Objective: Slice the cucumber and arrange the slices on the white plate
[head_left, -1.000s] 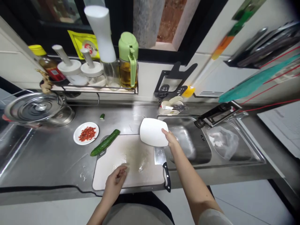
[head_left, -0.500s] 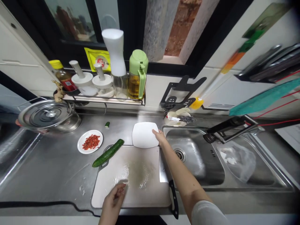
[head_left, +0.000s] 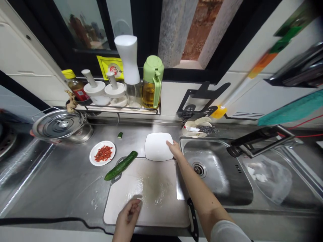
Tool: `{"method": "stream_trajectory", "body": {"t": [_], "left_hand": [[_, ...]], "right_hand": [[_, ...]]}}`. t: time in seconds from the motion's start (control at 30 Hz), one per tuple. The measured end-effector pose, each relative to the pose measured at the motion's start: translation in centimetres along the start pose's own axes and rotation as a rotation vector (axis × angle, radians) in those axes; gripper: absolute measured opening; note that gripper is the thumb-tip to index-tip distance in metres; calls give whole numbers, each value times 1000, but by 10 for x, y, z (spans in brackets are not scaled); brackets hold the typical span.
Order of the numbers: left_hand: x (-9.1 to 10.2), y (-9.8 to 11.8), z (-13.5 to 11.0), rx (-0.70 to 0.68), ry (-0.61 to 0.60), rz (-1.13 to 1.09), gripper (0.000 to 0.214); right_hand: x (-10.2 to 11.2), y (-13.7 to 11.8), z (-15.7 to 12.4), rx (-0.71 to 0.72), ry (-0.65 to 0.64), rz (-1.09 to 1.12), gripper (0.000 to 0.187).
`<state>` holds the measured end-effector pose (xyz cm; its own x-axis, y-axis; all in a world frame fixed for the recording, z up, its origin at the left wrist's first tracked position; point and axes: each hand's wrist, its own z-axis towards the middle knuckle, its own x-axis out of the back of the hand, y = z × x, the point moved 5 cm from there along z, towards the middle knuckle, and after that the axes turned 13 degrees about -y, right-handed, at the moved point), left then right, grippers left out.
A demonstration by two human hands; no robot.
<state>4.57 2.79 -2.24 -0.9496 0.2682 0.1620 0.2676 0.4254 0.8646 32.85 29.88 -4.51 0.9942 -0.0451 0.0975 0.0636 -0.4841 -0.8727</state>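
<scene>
My right hand [head_left: 173,149] grips the right edge of a white plate [head_left: 158,147], thumb on top. The plate is at the far edge of a pale cutting board [head_left: 121,209], which is wet in its middle. My left hand [head_left: 130,212] is over the near part of the board, its fingers curled in towards the thumb, with nothing visible in them. A whole cucumber [head_left: 121,166] lies across the board's far left corner. By the board's right edge is a knife with a black handle [head_left: 193,216]; my right forearm partly hides its blade.
Left of the cucumber stands a white plate with chopped red pieces [head_left: 103,153]. A cucumber end [head_left: 119,135] lies behind it. A lidded steel pot [head_left: 62,126] is at the back left. The sink [head_left: 214,168] lies to the right. An oil bottle [head_left: 152,82] stands on the shelf.
The view has turned slightly left, so the scene sits further right in the picture. My right hand still holds the white plate, and the left hand stays curled over the board.
</scene>
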Motion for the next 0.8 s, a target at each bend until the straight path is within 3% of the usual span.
{"method": "stream_trajectory", "body": {"t": [0.17,0.37,0.8], "left_hand": [[-5,8,-3,0,17,3,49],[-2,8,-4,9,-28,5,50],[-6,21,-8,-5,13,8,47]], "right_hand": [[13,-10,-3,2,98,-226,39],[13,-21,-5,-163,34,-947,53],[4,-32,-5,-265,-51,-1155,60]]}}
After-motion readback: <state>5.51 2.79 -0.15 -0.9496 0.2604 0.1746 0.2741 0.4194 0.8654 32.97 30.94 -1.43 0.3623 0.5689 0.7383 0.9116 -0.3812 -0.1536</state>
